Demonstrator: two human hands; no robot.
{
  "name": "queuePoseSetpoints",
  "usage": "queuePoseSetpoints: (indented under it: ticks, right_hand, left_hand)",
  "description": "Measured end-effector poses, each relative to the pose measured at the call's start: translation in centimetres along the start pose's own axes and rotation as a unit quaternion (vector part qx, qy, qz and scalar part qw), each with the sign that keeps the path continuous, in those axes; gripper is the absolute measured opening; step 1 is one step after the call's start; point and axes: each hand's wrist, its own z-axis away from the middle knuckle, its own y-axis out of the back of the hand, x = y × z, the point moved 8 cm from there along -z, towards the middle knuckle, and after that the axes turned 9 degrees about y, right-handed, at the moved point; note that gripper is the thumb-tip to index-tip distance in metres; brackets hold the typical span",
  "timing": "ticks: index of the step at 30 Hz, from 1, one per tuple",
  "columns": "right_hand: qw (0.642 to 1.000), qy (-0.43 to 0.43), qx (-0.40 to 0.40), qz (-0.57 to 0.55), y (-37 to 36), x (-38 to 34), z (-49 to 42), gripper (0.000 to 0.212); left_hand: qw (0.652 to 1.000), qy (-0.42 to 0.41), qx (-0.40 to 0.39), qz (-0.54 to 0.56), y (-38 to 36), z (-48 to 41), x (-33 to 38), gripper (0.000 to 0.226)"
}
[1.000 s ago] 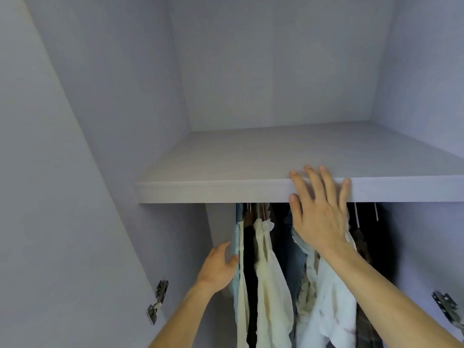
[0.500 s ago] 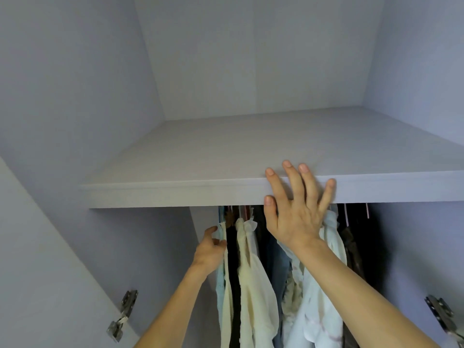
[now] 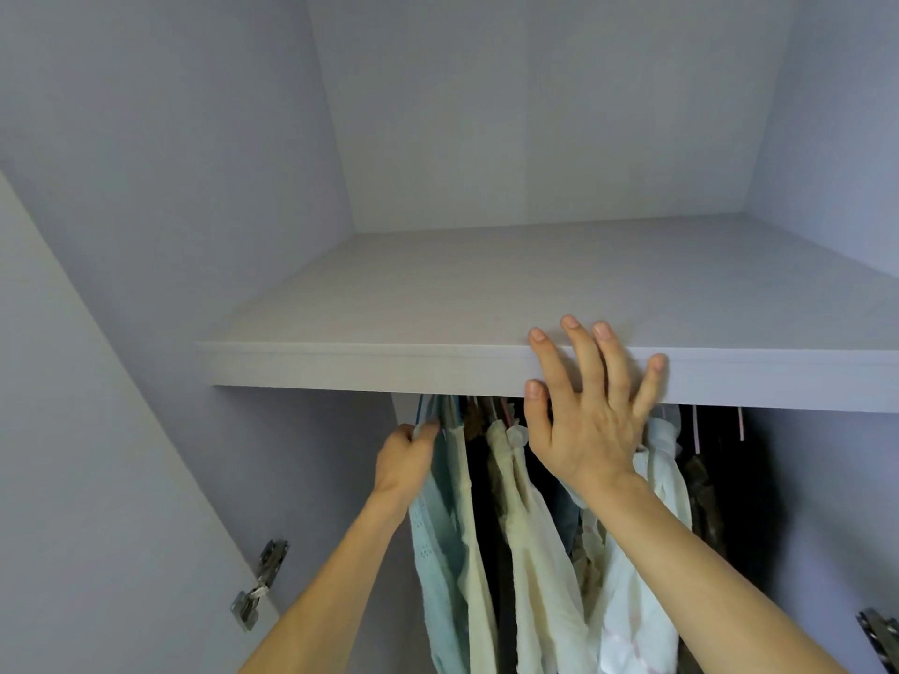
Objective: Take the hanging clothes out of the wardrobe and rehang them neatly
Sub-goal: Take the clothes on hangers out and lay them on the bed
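Several clothes hang tightly packed under a pale wardrobe shelf (image 3: pixel 369 367). Leftmost is a light blue garment (image 3: pixel 433 552), then a cream garment (image 3: pixel 530 552) and a white garment (image 3: pixel 637 600), with dark clothes between and behind them. My left hand (image 3: pixel 401 467) reaches up at the left end of the row and grips the top of the light blue garment by its hanger. My right hand (image 3: pixel 584 420) lies flat with spread fingers against the shelf's front edge, in front of the clothes. The rail itself is hidden behind the shelf.
The open left door (image 3: pixel 73 479) stands close on the left, with a metal hinge (image 3: pixel 258 586) on it. Another hinge (image 3: pixel 880 634) shows at the lower right. Thin pink hanger hooks (image 3: pixel 695 430) hang at the right end. The wardrobe's side walls close in the space.
My left hand has risen along the light blue garment to its top near the hanger. My right hand stays flat on the shelf edge. The view has shifted slightly.
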Motion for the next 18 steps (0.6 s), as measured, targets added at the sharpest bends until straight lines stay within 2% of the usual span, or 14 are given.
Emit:
queuePoseSetpoints:
  ticks: [3, 7, 12, 18]
  right_hand:
    - [1.0, -0.006, -0.007, -0.009, 0.0, 0.0, 0.0, 0.054]
    - [0.999, -0.015, -0.024, -0.025, 0.2, 0.0, -0.1, 0.051]
    - [0.998, -0.023, -0.036, -0.045, 0.5, 0.0, -0.2, 0.047]
    - [0.998, -0.017, -0.032, -0.048, 1.4, 0.6, -0.6, 0.046]
  left_hand:
    - [1.0, -0.028, 0.006, 0.007, 0.5, 0.2, 0.6, 0.043]
    - [0.999, -0.035, 0.021, 0.028, 1.0, 0.3, 0.3, 0.034]
    - [0.999, -0.036, 0.021, 0.0, 1.1, -0.4, 0.6, 0.014]
    - [0.996, -0.04, 0.076, -0.014, 1.0, -0.7, 0.6, 0.019]
